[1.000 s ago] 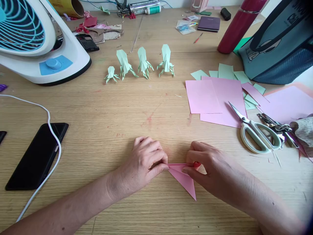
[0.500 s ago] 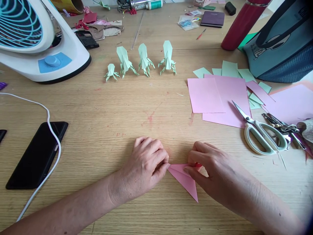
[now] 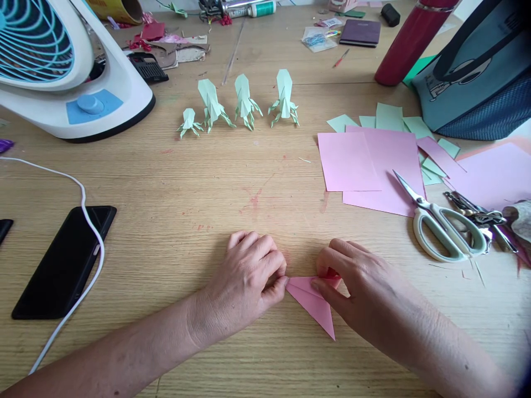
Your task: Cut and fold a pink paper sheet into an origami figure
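A folded piece of pink paper (image 3: 314, 304) lies on the table between my hands, one pointed corner toward me and a crease running across it. My left hand (image 3: 254, 276) pinches its left tip between thumb and curled fingers. On the upper right part, my right hand (image 3: 348, 276) grips the paper with thumb in front and fingers behind. The far side of the paper is hidden under the right fingers. Several pale green folded paper figures (image 3: 284, 99) stand in a row farther back.
Scissors (image 3: 446, 226) lie to the right beside pink sheets (image 3: 348, 163) and green paper pieces (image 3: 389, 117). A red bottle (image 3: 409, 47) and a grey-blue bag (image 3: 477, 83) stand back right. At left are a fan (image 3: 112, 105), a black phone (image 3: 58, 271) and a white cable (image 3: 97, 237).
Both hands keep their hold on the pink paper. The right fingers shift slightly along its upper edge. The whole view has moved a little, so the things at the right appear farther right.
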Tool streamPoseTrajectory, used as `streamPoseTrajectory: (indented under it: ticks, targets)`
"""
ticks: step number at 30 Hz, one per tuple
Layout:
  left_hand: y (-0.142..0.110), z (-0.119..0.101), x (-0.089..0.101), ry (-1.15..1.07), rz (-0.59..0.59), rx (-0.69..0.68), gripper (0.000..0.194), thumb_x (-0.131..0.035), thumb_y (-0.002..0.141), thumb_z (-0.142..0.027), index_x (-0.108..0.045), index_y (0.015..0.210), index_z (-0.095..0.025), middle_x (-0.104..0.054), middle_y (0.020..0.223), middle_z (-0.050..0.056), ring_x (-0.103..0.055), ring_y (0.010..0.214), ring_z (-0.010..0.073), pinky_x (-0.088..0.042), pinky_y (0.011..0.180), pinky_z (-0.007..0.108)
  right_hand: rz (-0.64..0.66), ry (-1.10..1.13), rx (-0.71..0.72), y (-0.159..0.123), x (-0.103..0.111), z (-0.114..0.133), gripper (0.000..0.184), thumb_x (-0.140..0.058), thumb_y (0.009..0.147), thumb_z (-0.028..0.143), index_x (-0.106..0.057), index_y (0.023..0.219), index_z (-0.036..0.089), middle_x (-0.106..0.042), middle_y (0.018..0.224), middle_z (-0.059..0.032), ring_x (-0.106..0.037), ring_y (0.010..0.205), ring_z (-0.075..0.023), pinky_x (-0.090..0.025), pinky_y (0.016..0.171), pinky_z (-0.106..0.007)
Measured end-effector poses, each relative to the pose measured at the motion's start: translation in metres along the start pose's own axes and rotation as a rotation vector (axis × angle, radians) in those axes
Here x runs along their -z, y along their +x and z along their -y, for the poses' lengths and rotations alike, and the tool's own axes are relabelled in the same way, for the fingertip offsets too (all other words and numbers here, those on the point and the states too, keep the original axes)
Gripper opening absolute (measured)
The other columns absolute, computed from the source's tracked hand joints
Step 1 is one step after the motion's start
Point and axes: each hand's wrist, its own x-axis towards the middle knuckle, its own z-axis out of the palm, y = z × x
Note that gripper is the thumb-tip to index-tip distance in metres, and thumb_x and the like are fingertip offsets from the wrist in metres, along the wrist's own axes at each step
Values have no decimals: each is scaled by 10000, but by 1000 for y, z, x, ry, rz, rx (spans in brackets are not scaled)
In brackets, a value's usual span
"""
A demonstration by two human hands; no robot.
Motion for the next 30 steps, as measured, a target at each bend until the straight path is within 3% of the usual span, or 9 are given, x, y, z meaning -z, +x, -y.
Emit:
streamPoseTrajectory:
  ticks: [11,20,30]
  targets:
    - [-1,-7,0,-26,-29,-19,145,-544,951,-215,-625,834,-191,-613,843,22,-510,826,186,-326,813,374,-111,-145,63,-4,-4,2,116,-636,829,150,-584,742,207,-607,784,-32,-581,723,-202,-388,586,-310]
    - [-1,-20,-2,-51,34,126,85,-685,865,-206,-602,848,-193,-607,899,14,-528,884,206,-352,819,370,-72,-131,30,-3,0,7,102,-636,845,143,-608,767,202,-632,816,-33,-591,754,-196,-355,593,-293]
    - [1,-27,1,-31,79,161,135,-731,826,-218,-601,822,-185,-607,909,16,-546,904,212,-375,791,355,-54,-115,57,-6,0,8,103,-595,874,126,-612,789,183,-624,843,-39,-580,790,-189,-371,647,-285]
